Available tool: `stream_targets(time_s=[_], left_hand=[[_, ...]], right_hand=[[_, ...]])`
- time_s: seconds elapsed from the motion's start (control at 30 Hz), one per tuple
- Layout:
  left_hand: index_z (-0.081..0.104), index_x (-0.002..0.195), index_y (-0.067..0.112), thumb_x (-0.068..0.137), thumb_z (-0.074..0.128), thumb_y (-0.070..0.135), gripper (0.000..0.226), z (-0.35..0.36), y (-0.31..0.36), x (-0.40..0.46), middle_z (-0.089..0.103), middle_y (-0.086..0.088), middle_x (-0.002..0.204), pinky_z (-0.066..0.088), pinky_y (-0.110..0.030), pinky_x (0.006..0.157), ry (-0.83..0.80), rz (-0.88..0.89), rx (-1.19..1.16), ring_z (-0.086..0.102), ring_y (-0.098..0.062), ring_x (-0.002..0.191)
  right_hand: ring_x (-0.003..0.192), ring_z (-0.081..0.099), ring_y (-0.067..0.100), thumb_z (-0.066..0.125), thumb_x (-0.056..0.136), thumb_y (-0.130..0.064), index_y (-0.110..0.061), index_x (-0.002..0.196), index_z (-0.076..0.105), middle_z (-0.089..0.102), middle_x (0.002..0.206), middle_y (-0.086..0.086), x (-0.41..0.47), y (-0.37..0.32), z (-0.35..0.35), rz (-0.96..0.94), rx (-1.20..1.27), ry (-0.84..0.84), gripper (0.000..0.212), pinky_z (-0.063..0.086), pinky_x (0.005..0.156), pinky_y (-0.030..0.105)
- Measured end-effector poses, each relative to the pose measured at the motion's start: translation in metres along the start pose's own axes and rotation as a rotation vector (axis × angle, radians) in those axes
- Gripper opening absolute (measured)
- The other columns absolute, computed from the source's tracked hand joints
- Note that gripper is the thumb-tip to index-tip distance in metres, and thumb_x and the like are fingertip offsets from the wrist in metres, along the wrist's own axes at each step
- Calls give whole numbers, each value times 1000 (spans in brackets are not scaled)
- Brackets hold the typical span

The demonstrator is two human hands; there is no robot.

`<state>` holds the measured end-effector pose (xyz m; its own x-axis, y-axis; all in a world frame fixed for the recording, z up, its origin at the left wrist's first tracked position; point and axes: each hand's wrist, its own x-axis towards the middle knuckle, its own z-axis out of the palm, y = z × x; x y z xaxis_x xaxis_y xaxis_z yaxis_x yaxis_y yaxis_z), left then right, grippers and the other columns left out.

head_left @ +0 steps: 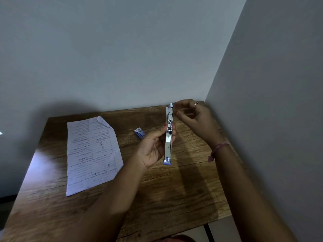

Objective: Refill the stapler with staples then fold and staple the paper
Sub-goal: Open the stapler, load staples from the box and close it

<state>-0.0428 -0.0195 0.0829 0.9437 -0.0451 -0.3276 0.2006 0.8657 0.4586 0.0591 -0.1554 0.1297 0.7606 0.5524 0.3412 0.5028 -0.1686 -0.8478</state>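
Observation:
My left hand [153,147] grips a silver stapler [169,135] with purple ends, swung fully open into one long strip and held upright above the table. At its far top end my right hand [194,117] pinches its fingertips against the stapler's edge; whether a strip of staples sits between them is too small to tell. A small blue staple box [139,133] lies on the wood just left of my left hand. The lined, handwritten sheet of paper [91,154] lies flat at the left, one top corner bent over.
The wooden table [174,198] stands in a corner, with grey walls behind it and along its right side. Its front edge runs near the bottom of the view, and a dark table leg [208,231] shows below it.

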Motion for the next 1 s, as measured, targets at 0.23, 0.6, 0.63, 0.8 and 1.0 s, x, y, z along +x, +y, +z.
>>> stream_targets(time_s=[0.23, 0.6, 0.63, 0.8, 1.0], left_hand=[[74, 93, -1, 73, 71, 14, 25, 1, -2, 5, 74, -9, 88, 59, -23, 63, 23, 1, -24, 71, -14, 70], [77, 84, 0, 70, 73, 16, 21, 0, -5, 12, 74, -9, 85, 59, -22, 65, 119, 22, -16, 70, -13, 69], [77, 83, 0, 70, 73, 15, 21, 0, -5, 12, 74, -9, 84, 59, -22, 65, 122, 21, -13, 70, -13, 68], [77, 76, 0, 68, 73, 15, 18, -1, -8, 15, 74, -10, 80, 59, -22, 64, 173, 42, -11, 71, -14, 66], [77, 71, -1, 65, 74, 13, 15, -6, -15, 18, 74, -12, 75, 59, -23, 61, 247, 33, 1, 72, -15, 63]], right_hand=[[90, 67, 0, 62, 89, -13, -17, 107, 72, 74, 98, -6, 2, 1, -2, -137, -275, 47, 20, 51, 81, 16], [86, 67, 3, 61, 87, -20, -22, 101, 72, 73, 93, -8, 7, 14, 4, -107, -325, 55, 18, 56, 78, 33], [85, 67, 3, 61, 87, -18, -22, 100, 72, 73, 92, -9, 7, 15, 6, -103, -311, 70, 18, 56, 78, 32], [82, 64, 2, 65, 85, -13, -20, 97, 72, 64, 90, -13, 0, 23, 15, -98, -271, 68, 15, 51, 74, 17], [81, 64, 9, 64, 82, -9, -20, 88, 69, 66, 91, -2, -13, 30, 24, -32, -186, 75, 14, 55, 74, 31]])
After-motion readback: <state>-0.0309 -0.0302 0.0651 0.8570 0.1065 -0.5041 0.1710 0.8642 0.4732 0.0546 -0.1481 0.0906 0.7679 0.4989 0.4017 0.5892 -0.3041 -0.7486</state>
